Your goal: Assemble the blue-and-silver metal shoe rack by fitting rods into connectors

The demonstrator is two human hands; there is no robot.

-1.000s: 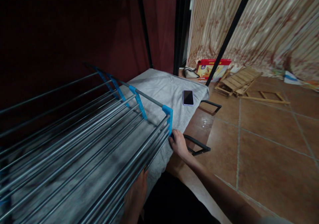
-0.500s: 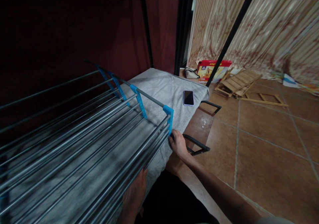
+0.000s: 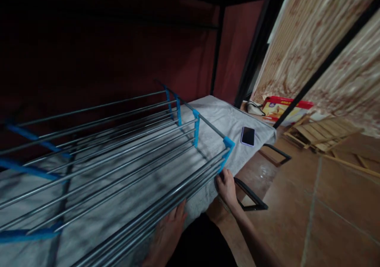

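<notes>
A metal drying rack (image 3: 142, 148) with grey rods and blue plastic brackets lies across a bed covered with a pale grey sheet (image 3: 221, 108). My right hand (image 3: 227, 186) is closed at the blue corner bracket (image 3: 226, 154) on the rack's near right end, its fingertips partly hidden. Along the near bundle of rods, my left hand (image 3: 170, 231) has its fingers curled up from below against the tubes. Part of that hand is dim and hidden by the rods. A phone (image 3: 247, 136) in a light purple case lies on the sheet beyond the rack's right end.
Black metal loops (image 3: 252, 197) stick out beside the bed. A black slanting pole (image 3: 323, 69) rises at its far right corner. On the tiled floor (image 3: 341, 207) lie a red and yellow box (image 3: 285, 108) and folded wooden slats (image 3: 326, 132). A patterned curtain (image 3: 326, 33) hangs behind.
The view has turned left and up, so the rack, phone and floor items appear further right and lower. More of the rack's left end shows. Both hands keep their places on the rack.
</notes>
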